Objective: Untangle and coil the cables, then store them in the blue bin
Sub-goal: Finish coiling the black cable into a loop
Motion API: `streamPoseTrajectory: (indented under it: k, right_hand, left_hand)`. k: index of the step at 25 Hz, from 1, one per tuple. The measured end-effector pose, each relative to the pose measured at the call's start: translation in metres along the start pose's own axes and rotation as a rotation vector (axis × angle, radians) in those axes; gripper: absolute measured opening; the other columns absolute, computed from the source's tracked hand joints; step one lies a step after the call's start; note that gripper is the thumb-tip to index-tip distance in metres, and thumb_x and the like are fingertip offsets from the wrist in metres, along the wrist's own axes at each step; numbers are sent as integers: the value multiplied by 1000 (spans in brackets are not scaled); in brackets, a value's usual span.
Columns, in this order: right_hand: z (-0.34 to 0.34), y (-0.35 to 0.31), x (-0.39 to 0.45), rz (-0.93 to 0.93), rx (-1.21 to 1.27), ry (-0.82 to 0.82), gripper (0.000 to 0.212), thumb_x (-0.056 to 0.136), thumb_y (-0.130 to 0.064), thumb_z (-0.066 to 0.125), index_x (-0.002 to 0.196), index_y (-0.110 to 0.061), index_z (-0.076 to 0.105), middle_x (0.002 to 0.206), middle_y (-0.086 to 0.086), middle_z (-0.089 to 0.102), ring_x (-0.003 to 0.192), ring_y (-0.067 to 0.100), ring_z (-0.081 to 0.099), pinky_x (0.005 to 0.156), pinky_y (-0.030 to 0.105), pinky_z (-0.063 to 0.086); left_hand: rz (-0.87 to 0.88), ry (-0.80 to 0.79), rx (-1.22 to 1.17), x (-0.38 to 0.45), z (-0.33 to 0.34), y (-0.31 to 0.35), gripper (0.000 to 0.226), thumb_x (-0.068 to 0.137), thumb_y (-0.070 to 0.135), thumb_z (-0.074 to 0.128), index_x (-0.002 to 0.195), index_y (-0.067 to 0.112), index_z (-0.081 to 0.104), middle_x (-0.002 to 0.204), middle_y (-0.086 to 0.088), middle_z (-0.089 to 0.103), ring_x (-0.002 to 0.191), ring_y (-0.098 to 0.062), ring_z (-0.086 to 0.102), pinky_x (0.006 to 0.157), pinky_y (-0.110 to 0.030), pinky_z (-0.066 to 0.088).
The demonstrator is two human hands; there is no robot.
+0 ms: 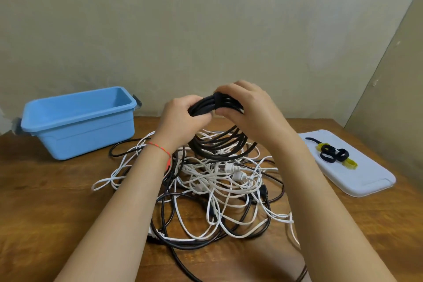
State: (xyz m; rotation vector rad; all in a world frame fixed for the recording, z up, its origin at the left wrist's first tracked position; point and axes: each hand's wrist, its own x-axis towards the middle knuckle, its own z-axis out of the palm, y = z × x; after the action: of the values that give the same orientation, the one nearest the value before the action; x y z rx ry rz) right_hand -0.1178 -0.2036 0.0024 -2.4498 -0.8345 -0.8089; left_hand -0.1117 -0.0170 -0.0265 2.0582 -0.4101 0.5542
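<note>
Both hands, left hand (183, 117) and right hand (247, 107), grip a coiled black cable (215, 126) above a tangle of cables (217, 185) on the desk (57, 201). The blue bin (80, 121) sits left.

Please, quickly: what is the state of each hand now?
Left hand: closed, gripping the black cable coil.
Right hand: closed, pinching the strap around the same coil.
</note>
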Motion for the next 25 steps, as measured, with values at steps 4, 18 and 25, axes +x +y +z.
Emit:
streamPoseTrajectory:
  k: [4,18,25]
  right_hand:
    - [-33,-8,8,-50,-132,0,31,92,-38,63,119,-21,61,105,-1,61,97,24,54,84,45,47]
    - [-43,-45,-6,156,-56,-71,18,88,-32,69,87,-14,65,70,2,61,64,23,54,59,35,43]
    - [-27,-22,-11,849,741,45,30,88,-27,74,99,0,69,85,18,70,66,25,69,54,30,55]
  left_hand:
    - [42,-60,5,12,-15,32,19,78,21,74,67,34,65,50,16,54,50,0,45,55,-20,36]
    - [64,-3,60,-17,-44,52,33,73,26,81,104,27,69,88,10,69,81,-7,64,75,-12,47]
    - [-435,63,-531,-30,-53,2,33,101,50,46,107,22,63,103,-10,72,91,-23,69,86,-43,55]
